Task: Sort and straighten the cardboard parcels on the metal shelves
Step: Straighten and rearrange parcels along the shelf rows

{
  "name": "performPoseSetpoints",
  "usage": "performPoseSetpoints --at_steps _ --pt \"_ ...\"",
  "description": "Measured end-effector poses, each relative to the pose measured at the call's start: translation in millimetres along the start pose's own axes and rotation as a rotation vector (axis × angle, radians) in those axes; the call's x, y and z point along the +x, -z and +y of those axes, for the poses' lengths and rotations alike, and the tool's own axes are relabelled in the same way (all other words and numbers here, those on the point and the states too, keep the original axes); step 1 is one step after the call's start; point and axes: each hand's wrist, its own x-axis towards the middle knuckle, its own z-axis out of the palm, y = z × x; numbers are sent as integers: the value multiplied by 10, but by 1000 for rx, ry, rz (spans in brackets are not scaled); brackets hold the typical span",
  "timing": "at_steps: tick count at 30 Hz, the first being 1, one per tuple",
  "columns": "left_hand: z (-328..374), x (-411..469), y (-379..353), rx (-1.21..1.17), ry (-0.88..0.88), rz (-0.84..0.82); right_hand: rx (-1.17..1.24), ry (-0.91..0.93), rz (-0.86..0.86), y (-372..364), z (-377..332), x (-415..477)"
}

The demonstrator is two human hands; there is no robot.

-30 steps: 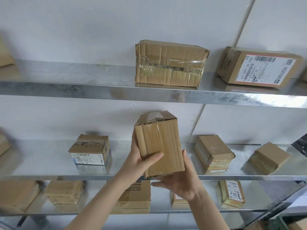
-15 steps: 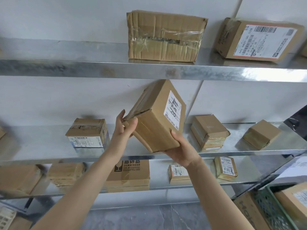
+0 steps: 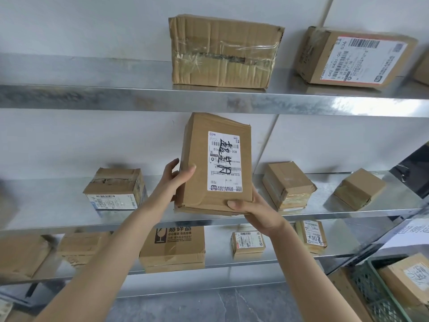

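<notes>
Cardboard parcel (image 3: 216, 163) is up in 2 hands above the front edge of the middle shelf (image 3: 58, 205), label facing out. Left hand (image 3: 178, 180) grips its side, right hand (image 3: 253, 210) its bottom corner (fingers wrapped on). Mid-straightening, I'd guess; next it wants setting down square.

Cardboard parcel (image 3: 216, 163): upright, white label with black handwriting facing outward, lower edge creased; held in the air before the middle metal shelf (image 3: 58, 201) front edge.

White panel wall (image 3: 92, 24), grey tiled floor (image 3: 209, 307), even light
</notes>
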Motion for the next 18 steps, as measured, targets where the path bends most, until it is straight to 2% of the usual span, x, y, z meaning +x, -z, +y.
performPoseSetpoints --at_steps 5,10,13,16,18 --pt "-24 67 62 -65 3 -80 -92 -55 -87 103 -132 -67" --pt "-26 85 122 -175 -19 -72 -155 -160 -175 250 -314 -127" --pt "-48 79 100 -248 -46 -64 -166 -161 -192 274 -370 -137" --pt "-80 69 67 -358 -97 -4 -86 -92 -126 238 -351 -121" --pt "-90 60 47 -430 -145 48 68 -49 53 223 -266 -91"
